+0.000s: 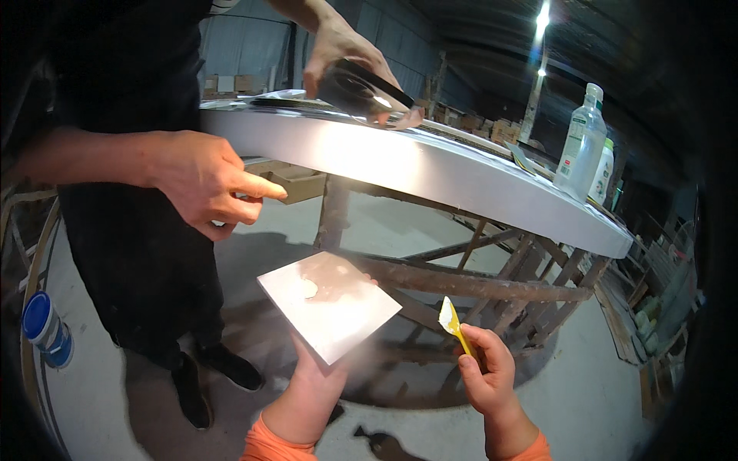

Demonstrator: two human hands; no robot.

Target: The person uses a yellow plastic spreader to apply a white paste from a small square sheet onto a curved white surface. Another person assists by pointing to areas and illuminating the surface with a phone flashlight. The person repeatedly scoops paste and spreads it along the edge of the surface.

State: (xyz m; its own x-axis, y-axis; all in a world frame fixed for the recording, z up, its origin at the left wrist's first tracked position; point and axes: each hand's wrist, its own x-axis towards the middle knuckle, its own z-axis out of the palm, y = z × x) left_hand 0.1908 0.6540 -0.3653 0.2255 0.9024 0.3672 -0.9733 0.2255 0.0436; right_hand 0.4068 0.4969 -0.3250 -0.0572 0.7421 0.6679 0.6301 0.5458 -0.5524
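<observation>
A square white board (346, 320) rests on my left hand (317, 357), which holds it from underneath, so most of the fingers are hidden. A small pale dab of paste (309, 288) lies on the board's upper left part. To the right of the board, my right hand (490, 369) grips a small yellow spatula (466, 341) by its handle. White paste (446, 316) coats the spatula's blade, which points up and stands apart from the board.
A co-worker's hand (210, 178) points from the left; the other (351, 57) holds a dark, glossy object over a curved white-edged table (369, 155). A clear plastic bottle (579, 147) stands at the table's right. Below is a rough frame (473, 279). A blue-lidded bucket (49, 331) stands left.
</observation>
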